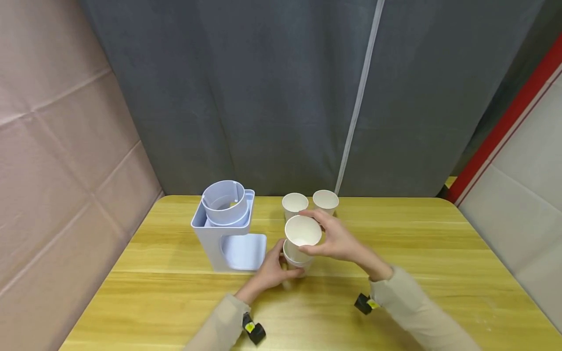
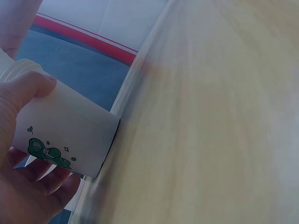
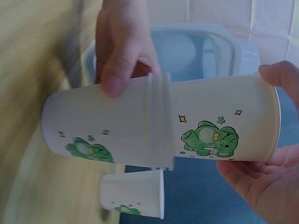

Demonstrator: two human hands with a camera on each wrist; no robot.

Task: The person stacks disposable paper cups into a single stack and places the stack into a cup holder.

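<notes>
My left hand [image 1: 270,272] grips a short stack of white paper cups [image 3: 98,121], which stands upright on the table. Its thumb and fingers go round the side of the stack, clearly seen in the left wrist view. Above it, my right hand [image 1: 337,239] holds another paper cup [image 3: 224,121] near its rim between thumb and fingers. That upper cup's lower end is inside the stack's mouth, with most of its wall still showing. Green cartoon animals are printed on the cups. Just behind the hands stand two more paper cups, one on the left [image 1: 294,203] and one on the right [image 1: 326,199].
A pale blue-white plastic stand [image 1: 210,243] with a round open tube [image 1: 225,207] on top and a flat base plate [image 1: 246,251] stands left of the cups. The wooden table [image 1: 417,243] ends at a grey curtain [image 1: 263,97] behind.
</notes>
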